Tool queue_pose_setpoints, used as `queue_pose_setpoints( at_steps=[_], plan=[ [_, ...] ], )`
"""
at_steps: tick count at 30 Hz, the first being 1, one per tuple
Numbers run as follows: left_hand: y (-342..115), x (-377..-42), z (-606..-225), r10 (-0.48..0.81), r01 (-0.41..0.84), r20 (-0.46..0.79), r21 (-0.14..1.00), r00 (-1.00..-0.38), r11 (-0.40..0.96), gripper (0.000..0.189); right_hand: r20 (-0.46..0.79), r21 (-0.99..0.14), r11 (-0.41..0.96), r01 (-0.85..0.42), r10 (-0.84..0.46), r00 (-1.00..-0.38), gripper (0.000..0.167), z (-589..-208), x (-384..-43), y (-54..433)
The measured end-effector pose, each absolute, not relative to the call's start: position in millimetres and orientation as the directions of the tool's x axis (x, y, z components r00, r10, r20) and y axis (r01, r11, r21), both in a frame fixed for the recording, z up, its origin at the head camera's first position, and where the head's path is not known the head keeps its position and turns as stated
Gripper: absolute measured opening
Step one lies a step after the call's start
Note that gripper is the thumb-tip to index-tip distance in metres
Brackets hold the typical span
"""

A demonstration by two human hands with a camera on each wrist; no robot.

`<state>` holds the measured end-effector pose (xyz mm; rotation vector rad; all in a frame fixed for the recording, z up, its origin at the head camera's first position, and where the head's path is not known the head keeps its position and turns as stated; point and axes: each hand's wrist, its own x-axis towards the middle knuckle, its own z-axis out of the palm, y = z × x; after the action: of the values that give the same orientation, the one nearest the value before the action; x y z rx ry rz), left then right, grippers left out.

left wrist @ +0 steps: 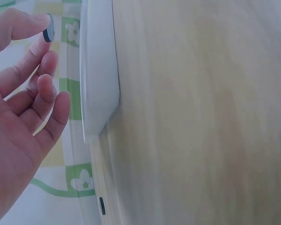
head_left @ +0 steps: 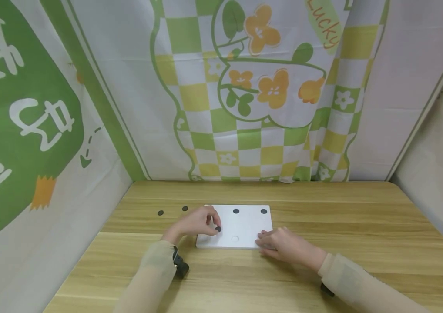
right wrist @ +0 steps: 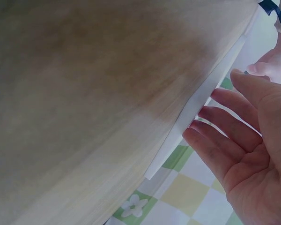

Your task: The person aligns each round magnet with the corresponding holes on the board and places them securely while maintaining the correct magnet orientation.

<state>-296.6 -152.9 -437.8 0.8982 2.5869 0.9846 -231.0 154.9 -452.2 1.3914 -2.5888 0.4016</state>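
Note:
A white rectangular board (head_left: 250, 226) lies on the wooden table. My left hand (head_left: 199, 221) is over its left part, pinching a small black disc (left wrist: 48, 29) between thumb and index finger; the other fingers are loosely bent. Two more black discs, one at the top middle (head_left: 236, 211) and one at the top right corner (head_left: 263, 211), sit on the board. Near the board's front edge a pale round mark (head_left: 235, 238) shows. My right hand (head_left: 284, 244) rests its fingertips on the board's right front corner, fingers extended and holding nothing.
To the left of the board, two loose black discs, a nearer one (head_left: 160, 213) and a farther one (head_left: 185, 208), lie on the wooden table (head_left: 323, 208). A green and yellow checked curtain (head_left: 253, 148) hangs behind the table's back edge, with printed cloth on both sides.

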Motion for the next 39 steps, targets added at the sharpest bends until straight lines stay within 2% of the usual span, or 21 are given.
queue_pose_setpoints(
  at_steps=[10,19,39],
  plan=[
    [-135.2,-294.1,-438.3,0.623,0.458,-0.018,0.661,-0.782,0.594,0.016,0.273,-0.155,0.526,-0.836,-0.791,-0.548,0.024,-451.8,-228.7,157.1],
    [-124.0,-296.6,-440.1,0.658,0.498,0.019,0.670,-0.753,0.551,0.017,0.266,-0.163,0.533,-0.830,-0.787,-0.557,0.023,-452.9,-229.5,157.0],
    [-108.7,-295.3,-438.7,0.675,0.511,-0.015,0.640,-0.738,0.573,0.016,0.258,-0.156,0.536,-0.830,-0.789,-0.558,0.024,-452.6,-229.3,157.5]
  ],
)
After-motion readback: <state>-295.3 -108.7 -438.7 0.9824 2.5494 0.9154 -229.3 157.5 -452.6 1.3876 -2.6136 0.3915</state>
